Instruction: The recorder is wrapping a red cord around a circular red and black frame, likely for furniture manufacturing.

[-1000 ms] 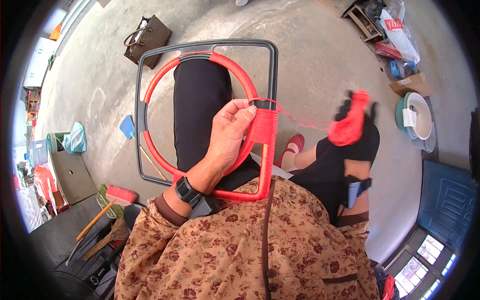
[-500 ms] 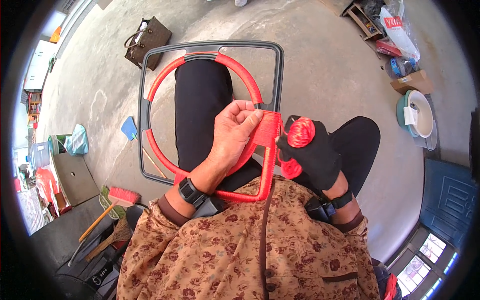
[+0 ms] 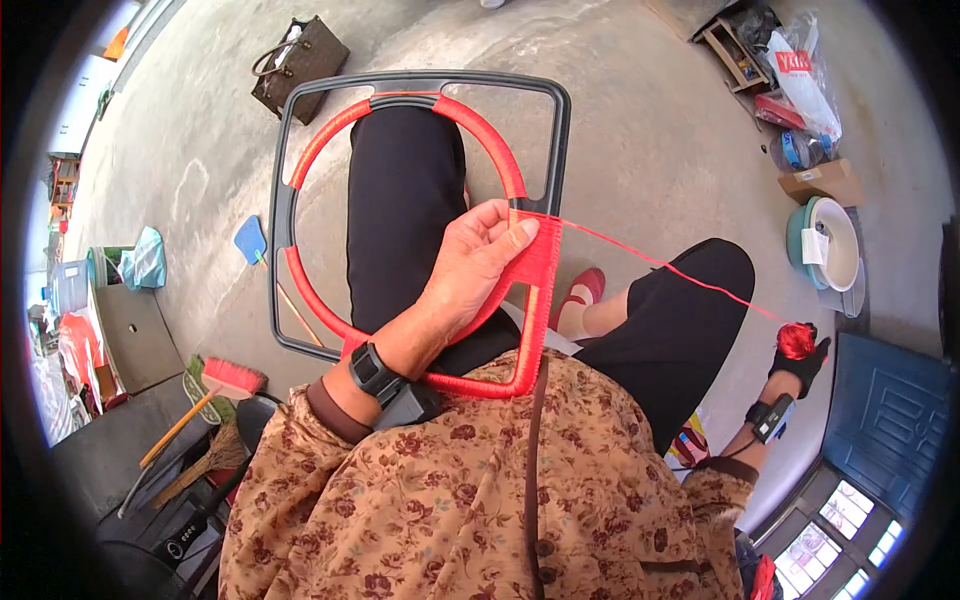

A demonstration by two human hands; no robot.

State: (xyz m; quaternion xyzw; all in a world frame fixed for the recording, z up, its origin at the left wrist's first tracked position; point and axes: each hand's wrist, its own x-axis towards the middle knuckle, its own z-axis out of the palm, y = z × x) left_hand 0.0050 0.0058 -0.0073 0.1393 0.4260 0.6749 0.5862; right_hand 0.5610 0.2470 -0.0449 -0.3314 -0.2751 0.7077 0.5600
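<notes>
A black square frame with an inner ring (image 3: 561,140) lies across my lap, parts of it wound with red cord. My bare left hand (image 3: 465,260) is closed on its right side, thumb pressed on the densely wound red corner (image 3: 541,258). From there a red strand (image 3: 690,276) stretches taut to the right. Far out at the right, my right hand (image 3: 806,368), in a black fingerless glove, holds the red ball of cord (image 3: 797,340). The frame's lower edge rests against my floral jacket (image 3: 450,480).
A brown handbag (image 3: 315,70) stands on the floor beyond the frame. At the left are a blue fly swatter (image 3: 250,241) and a red-bristled broom (image 3: 234,377). Basins (image 3: 840,245), a cardboard box (image 3: 822,183) and a blue door (image 3: 890,410) line the right side.
My right hand has swung from beside the frame far out to the right with the cord ball, drawing the strand out straight. My left hand stays on the frame.
</notes>
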